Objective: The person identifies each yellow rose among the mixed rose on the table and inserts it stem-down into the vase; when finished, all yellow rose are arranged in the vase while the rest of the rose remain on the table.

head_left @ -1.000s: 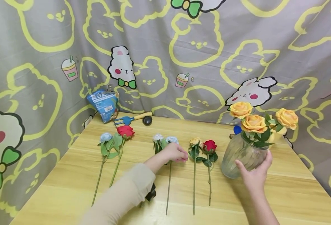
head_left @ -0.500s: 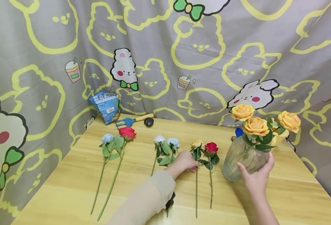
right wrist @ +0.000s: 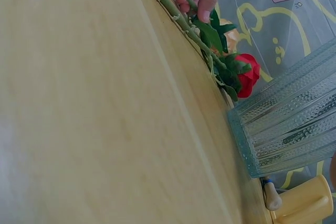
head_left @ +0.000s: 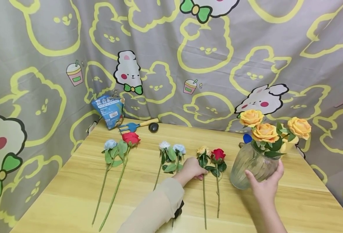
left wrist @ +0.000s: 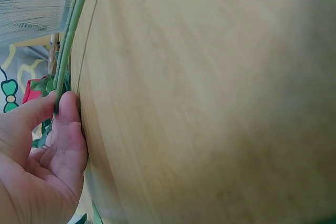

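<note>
My left hand [head_left: 192,169] pinches the green stem [left wrist: 67,59] of a pale yellow rose [head_left: 202,150] between thumb and index finger, just below its leaves. The flower lies on the wooden table. Beside it on the right lies a red rose [head_left: 218,154]. My right hand [head_left: 265,184] grips a ribbed glass vase [head_left: 247,168] from its near right side. Several orange-yellow roses [head_left: 265,132] stand in this tilted vase. Left of my left hand lie a light blue rose [head_left: 179,149] and a white rose [head_left: 164,145], the blue one's stem partly hidden by the sleeve.
A light blue rose [head_left: 110,144] and a red rose [head_left: 131,138] lie at the left. Behind them are a blue bag [head_left: 108,111], a small garden fork [head_left: 130,126] and a black round object [head_left: 153,127]. A yellow mug [right wrist: 307,200] stands behind the vase. A patterned curtain [head_left: 159,42] hangs behind.
My left hand has moved right from the light blue rose to the pale yellow rose and now pinches its stem. My right hand keeps its grip on the vase.
</note>
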Motion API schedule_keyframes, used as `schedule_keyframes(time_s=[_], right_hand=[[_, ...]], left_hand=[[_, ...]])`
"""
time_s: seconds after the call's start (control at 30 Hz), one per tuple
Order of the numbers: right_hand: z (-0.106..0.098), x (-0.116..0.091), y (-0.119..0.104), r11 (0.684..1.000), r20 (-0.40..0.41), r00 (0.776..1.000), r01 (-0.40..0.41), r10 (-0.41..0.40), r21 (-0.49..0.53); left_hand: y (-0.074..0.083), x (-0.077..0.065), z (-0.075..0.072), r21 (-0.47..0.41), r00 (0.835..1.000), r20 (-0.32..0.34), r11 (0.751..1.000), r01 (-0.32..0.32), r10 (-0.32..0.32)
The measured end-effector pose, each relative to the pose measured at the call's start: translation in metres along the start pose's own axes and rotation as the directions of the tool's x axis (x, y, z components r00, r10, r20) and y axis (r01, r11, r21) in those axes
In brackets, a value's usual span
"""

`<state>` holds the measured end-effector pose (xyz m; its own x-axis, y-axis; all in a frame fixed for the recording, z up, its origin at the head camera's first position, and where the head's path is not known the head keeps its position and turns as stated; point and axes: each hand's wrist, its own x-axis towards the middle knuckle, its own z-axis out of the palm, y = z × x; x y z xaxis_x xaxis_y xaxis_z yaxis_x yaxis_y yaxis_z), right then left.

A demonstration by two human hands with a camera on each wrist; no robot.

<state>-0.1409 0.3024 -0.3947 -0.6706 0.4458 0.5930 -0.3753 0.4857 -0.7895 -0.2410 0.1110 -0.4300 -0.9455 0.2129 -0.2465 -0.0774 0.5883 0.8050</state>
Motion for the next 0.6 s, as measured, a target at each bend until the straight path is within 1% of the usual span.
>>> schedule_keyframes(time_s=[0.13, 0.27, 0.37, 0.5, 0.6], right_hand=[[0.001, 0.000, 0.001, 1.000, 0.003, 1.000, 0.009, -0.009, 0.003], [0.001, 0.001, 0.001, 1.000, 0.001, 1.000, 0.019, -0.020, 0.009], [0.002, 0.000, 0.000, 1.000, -0.002, 1.000, 0.016, -0.016, 0.007], [0.001, -0.001, -0.002, 1.000, -0.009, 1.000, 0.001, -0.001, -0.003], [0.001, -0.001, -0.003, 1.000, -0.010, 1.000, -0.003, 0.003, -0.007]], left_hand=[[-0.003, 0.000, -0.002, -0.008, 1.000, 0.001, 1.000, -0.001, 0.001], [-0.004, 0.001, -0.005, -0.003, 1.000, 0.011, 1.000, -0.026, 0.026], [-0.003, -0.001, -0.011, -0.031, 0.999, 0.015, 0.998, -0.046, 0.046], [0.003, -0.003, -0.023, -0.073, 0.995, 0.017, 0.993, -0.092, 0.094], [0.012, -0.005, -0.033, -0.100, 0.989, 0.014, 0.985, -0.143, 0.145]])
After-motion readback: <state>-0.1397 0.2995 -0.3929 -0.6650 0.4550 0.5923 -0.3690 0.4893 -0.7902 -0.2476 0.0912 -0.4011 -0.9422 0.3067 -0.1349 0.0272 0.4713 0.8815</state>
